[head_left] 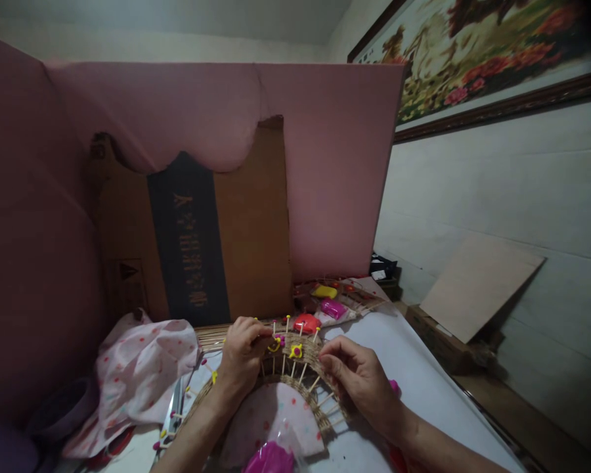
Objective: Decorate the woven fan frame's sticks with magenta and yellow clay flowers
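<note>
In the head view, a woven arch (309,353) of thin fibre, spiked with small sticks tipped in yellow and magenta, lies flat on the white counter (418,381) just in front of the person. The left hand (241,360) is pinched on the crown of the arch, fingertips closed beside a magenta bead. The right hand (360,381) grips the right-hand curve, fingers curled over the weave.

The piece looks light and only half stiff. The band should flex, and the sticks seem thin enough to snap or pull out, so the woven band itself is the safer place to hold, between the sticks.

Room is tight behind: a cardboard panel (256,236) with a pink sheet (325,164) stands close, with a red lump (306,322), a yellow one (325,291) and a magenta one (333,307) at its foot. A dotted cloth (138,368) crowds the left. The counter's right edge falls away near the right forearm, leaving only a strip of bare counter on that side
</note>
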